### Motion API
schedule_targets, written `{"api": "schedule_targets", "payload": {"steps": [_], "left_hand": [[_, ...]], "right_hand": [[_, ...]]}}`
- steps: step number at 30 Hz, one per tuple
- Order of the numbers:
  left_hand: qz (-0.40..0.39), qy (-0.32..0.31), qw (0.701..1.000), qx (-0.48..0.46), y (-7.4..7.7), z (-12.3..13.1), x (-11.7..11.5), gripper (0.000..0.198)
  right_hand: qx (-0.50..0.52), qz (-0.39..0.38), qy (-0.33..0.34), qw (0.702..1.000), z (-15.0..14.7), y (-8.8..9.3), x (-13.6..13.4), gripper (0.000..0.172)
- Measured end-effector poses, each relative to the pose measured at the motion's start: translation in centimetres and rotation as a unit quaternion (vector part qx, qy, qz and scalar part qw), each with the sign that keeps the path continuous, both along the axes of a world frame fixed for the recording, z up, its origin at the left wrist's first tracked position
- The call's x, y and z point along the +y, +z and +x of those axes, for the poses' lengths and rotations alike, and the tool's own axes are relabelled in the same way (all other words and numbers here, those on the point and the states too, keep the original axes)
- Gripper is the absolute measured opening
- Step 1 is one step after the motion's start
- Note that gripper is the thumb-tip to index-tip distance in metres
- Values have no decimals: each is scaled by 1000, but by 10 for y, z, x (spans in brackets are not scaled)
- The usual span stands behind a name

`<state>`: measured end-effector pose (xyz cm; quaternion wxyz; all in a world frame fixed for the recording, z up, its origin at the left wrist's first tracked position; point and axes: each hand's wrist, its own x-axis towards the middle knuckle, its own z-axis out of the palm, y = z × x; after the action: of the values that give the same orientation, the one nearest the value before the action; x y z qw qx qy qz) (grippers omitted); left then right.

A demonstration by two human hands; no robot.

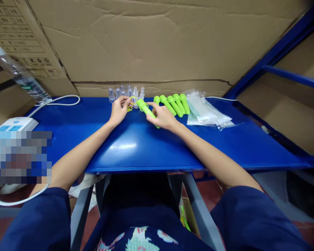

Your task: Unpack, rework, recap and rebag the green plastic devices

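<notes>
My right hand [162,116] is closed round a bright green plastic piece [144,106] with a rounded head, holding it low over the blue table [136,146]. Just left of it, my left hand [119,108] pinches a thin yellow ring [132,100], perhaps a rubber band, near the green piece's head. More yellow bands [129,108] lie under the left fingers. Several more green pieces [174,103] lie side by side to the right. Several small clear bottles [125,92] stand in a row at the back edge.
A stack of clear plastic bags [206,112] lies right of the green pieces. A white power strip [14,124] with its cable [60,101] sits at the left, beside a tilted plastic water bottle [21,78]. Cardboard [157,42] walls the back; a blue shelf frame [285,69] rises at right.
</notes>
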<state>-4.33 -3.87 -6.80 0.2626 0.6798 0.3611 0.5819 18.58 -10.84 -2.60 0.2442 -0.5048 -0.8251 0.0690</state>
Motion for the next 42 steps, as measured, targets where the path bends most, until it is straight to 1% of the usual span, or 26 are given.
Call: {"api": "schedule_targets", "payload": {"steps": [2,3,5,8,11,13,16,18,20,21,24,26,27,29,32,36,39,42], "left_hand": [[-18,14,1000,-16,0,-1,2,31],[-33,14,999,-17,0,0,3,25],[-71,-4,997,-2,-1,1,3,17],[-105,-45,993,40,-1,5,0,15],[-111,-70,990,55,-1,7,-4,14],[-115,-71,990,49,-1,7,-6,17],[-92,-48,994,46,-1,7,-9,20],[-61,-28,997,42,0,8,-11,14],[-55,-15,998,29,2,10,-14,7],[-68,-12,997,19,3,12,-16,9],[-129,-24,991,-15,6,19,-24,42],[-144,-53,988,-31,7,23,-30,59],[-142,-71,987,-37,7,25,-32,66],[-130,-98,986,-45,9,28,-37,76],[-116,-111,986,-39,11,30,-40,78],[-81,-111,990,-25,13,32,-39,75],[-66,-109,991,-39,12,34,-38,76],[-56,-106,991,-52,7,37,-38,73]], "right_hand": [[-3,19,-11,1000,6,0,3,64],[-6,25,-5,1000,8,0,3,64],[-11,22,31,999,12,0,4,65],[-10,7,86,996,12,0,2,66],[-9,6,103,995,11,-1,0,66],[-13,4,107,994,11,0,-1,66],[-21,0,104,994,11,1,-4,66],[-26,3,99,995,11,3,-6,66],[-33,7,93,995,10,4,-8,66],[-39,8,89,995,10,5,-8,65],[-56,9,71,996,10,4,-9,63],[-58,-3,66,996,9,1,-8,63],[-51,-12,68,996,8,-2,-8,66],[-23,-29,75,996,5,-8,-6,77],[34,-25,84,996,1,-19,-1,92],[121,-12,112,986,-4,-27,5,95],[199,-63,134,969,-9,-29,3,95],[262,-114,126,950,-15,-32,0,95]]}}
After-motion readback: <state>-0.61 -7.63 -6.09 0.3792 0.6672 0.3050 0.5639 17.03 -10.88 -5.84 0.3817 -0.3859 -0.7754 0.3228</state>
